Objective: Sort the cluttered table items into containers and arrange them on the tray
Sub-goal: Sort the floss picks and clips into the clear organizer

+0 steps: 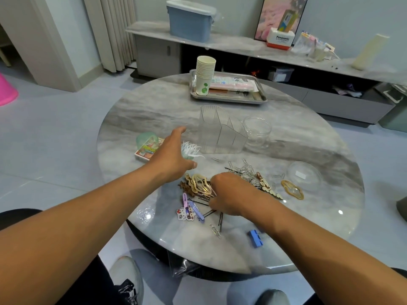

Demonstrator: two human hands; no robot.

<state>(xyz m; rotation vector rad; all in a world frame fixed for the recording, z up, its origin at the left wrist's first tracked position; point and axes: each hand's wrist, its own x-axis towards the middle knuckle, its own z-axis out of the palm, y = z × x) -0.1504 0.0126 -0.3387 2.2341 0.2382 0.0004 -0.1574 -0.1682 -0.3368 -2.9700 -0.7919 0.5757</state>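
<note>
A person's left hand (170, 155) is reaching over a small container of white floss picks (191, 149), fingers relaxed and open. The right hand (229, 195) is curling its fingers into scattered hair clips (199, 186) on the marble surface (286, 146), near a clear organizer (222, 130); whether it is holding a clip cannot be told.

Marble table (308, 137) (tray (229, 100), clips (246, 170))

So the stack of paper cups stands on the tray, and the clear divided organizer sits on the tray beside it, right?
Not quite. The head view shows the paper cups on the tray, but the organizer stands on the table in front of the tray, beside a clear jar.
</note>
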